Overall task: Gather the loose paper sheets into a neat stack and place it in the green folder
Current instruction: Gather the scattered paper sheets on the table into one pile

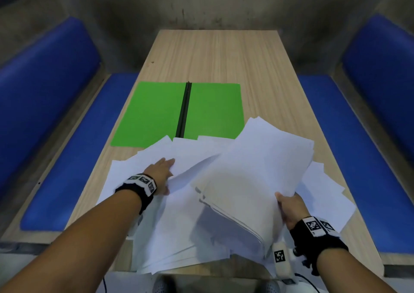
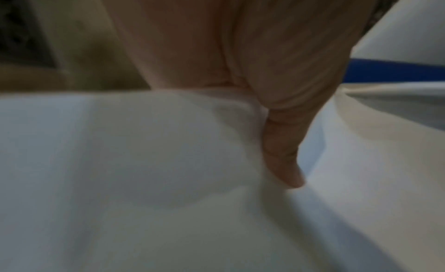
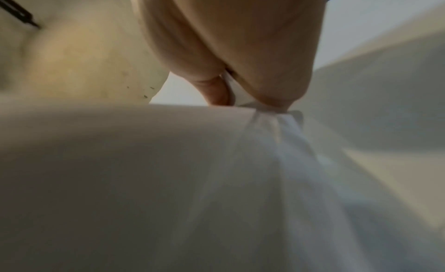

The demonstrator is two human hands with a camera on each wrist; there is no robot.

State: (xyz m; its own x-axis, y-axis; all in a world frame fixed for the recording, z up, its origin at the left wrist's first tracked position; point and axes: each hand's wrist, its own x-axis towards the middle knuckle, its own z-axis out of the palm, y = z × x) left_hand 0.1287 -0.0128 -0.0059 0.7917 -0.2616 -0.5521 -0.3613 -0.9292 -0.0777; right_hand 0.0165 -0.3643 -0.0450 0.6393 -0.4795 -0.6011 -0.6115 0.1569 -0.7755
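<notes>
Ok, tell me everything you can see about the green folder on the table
The green folder lies open and flat on the wooden table, beyond the scattered paper sheets. It shows two plain bright green leaves, thin and card-like, joined by a black spine strip down the middle. Nothing is filed in it yet. The far corners of a few sheets overlap its near edge. Neither hand touches it.
</notes>
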